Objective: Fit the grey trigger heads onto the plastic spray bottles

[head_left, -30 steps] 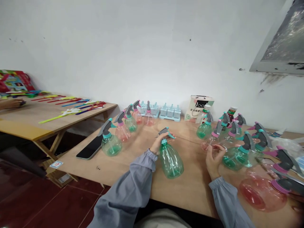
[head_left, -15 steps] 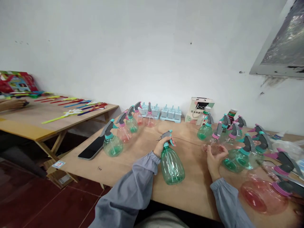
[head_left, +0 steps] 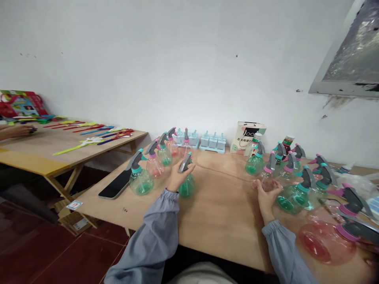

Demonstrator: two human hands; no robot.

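Note:
My left hand (head_left: 179, 175) is closed around the grey trigger head of a green spray bottle (head_left: 186, 187), held upright left of the table's middle. On the right, my right hand (head_left: 268, 193) has its thumb and fingers curled about the lower part of a pink spray bottle (head_left: 268, 176). Close by that hand stand several green and pink spray bottles, among them a green one (head_left: 291, 199). A pink bottle (head_left: 327, 242) lies on its side at the near right. Left of my left hand, a row of spray bottles starts with a green one (head_left: 141, 182).
A phone (head_left: 116, 184) lies at the table's left edge. Light blue ice-pop moulds (head_left: 212, 142) and a paper box (head_left: 247, 138) stand by the wall. On another table (head_left: 44, 165), colourful plastic hand-shaped sticks (head_left: 79, 146) lie near another person's hand (head_left: 17, 131).
My left hand has moved left and away from me with the green spray bottle, bringing it upright near the left row. My right hand stays at the pink bottle.

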